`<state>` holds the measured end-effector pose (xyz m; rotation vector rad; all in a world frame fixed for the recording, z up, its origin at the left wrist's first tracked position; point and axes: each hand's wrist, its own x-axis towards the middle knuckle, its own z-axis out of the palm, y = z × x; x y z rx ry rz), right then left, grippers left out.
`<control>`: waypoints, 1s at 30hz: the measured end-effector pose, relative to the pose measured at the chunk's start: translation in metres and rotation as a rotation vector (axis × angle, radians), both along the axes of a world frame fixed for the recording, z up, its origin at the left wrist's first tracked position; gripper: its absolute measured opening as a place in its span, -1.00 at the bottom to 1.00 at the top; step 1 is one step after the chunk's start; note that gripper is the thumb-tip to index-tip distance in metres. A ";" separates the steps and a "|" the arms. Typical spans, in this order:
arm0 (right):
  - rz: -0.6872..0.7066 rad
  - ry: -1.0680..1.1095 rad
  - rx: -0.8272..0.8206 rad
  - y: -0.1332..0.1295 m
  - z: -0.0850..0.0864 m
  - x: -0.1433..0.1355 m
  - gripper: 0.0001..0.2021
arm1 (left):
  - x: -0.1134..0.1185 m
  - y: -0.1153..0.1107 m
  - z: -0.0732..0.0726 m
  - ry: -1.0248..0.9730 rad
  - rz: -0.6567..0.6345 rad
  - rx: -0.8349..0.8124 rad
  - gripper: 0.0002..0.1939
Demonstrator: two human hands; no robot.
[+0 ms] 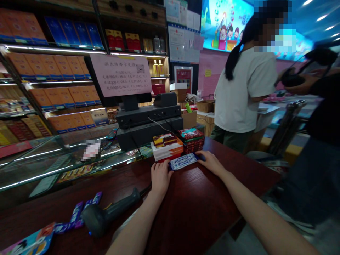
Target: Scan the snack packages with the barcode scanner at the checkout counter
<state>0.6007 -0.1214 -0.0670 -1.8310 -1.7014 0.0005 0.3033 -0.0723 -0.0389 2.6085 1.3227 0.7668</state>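
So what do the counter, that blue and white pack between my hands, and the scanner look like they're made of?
Counter: dark red-brown wood or wood veneer, glossy, with visible grain and reflections. Blue and white pack, touched at its ends by the left hand and right hand: probably printed card or paper, with a slight sheen, perhaps film-wrapped. Scanner: dark grey moulded plastic, matte.

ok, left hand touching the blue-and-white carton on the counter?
Touching. Head view: left hand fingertips meet the blue-and-white carton's left end; right hand is at its other end.
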 end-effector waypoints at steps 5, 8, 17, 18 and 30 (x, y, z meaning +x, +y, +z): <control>-0.005 0.019 -0.018 -0.004 0.003 -0.003 -0.65 | -0.001 -0.003 0.004 0.028 0.010 -0.007 -0.54; -0.001 0.024 -0.004 -0.008 0.007 -0.005 -0.65 | -0.004 -0.005 0.007 0.029 0.002 0.000 -0.53; 0.010 -0.008 0.036 -0.015 0.013 -0.024 -0.66 | -0.027 -0.010 0.023 0.084 0.009 0.060 -0.57; 0.014 -0.016 0.037 -0.014 0.014 -0.027 -0.67 | -0.030 -0.011 0.026 0.093 0.012 0.066 -0.58; 0.105 -0.038 0.043 -0.007 0.028 -0.082 -0.69 | -0.090 -0.007 0.055 0.100 0.082 0.149 -0.69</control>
